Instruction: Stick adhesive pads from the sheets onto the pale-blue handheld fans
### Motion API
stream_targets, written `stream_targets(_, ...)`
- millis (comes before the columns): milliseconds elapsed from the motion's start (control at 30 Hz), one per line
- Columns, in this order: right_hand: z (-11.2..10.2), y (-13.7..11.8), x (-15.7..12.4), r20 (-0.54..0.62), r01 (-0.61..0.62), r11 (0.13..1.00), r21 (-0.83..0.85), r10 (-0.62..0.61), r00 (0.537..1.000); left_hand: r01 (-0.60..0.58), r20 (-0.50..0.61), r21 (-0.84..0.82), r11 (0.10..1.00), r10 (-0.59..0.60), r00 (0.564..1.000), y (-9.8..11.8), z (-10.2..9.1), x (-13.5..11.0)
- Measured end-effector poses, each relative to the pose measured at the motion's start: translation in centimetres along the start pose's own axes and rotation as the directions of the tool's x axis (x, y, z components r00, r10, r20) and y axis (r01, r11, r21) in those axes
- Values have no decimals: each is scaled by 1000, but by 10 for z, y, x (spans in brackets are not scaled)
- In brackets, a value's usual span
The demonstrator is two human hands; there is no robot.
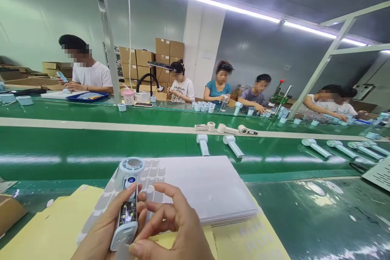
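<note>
My left hand (105, 219) is wrapped round the handle of a light-blue handheld fan (129, 227), its round head tilted up and away from me. A small display (131, 180) on the fan shows a lit number, and a circuit board is visible through its dark front. Close to the fan's base, the thumb and a finger of my right hand (176, 223) pinch a thin translucent film (123, 250). The raised index finger has a small whitish piece (150, 189) at its tip. Beneath both hands lies a sheet of grey die-cut stickers (155, 172).
A stack of white sheets (210, 191) lies on yellow paper (61, 223). Beyond it, a green conveyor belt (91, 142) carries light-blue fans (233, 146) and white fans (227, 128). Several co-workers sit along the far side. A slotted panel (379, 174) stands at right.
</note>
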State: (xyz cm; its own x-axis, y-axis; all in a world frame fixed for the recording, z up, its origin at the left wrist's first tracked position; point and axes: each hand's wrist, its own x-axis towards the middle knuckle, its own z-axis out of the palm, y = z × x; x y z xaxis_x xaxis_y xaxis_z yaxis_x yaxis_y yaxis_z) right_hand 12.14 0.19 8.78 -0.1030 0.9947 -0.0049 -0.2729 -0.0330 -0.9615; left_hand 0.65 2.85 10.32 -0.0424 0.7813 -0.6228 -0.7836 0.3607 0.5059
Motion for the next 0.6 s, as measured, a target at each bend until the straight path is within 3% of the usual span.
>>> stream_targets(167, 4, 6, 5, -83, -45, 993, -111, 36, 996, -10, 74, 25, 1000, 8, 997, -7, -8, 5)
stream_targets(433, 7, 2, 3, -81, -22, 993, -116, 13, 997, -8, 52, -12, 1000, 9, 999, -5, -13, 6)
stream_targets(600, 10, 1, 3, -90, -6, 993, -115, -4, 996, -34, 132, -10, 999, 35, 991, -7, -16, 6)
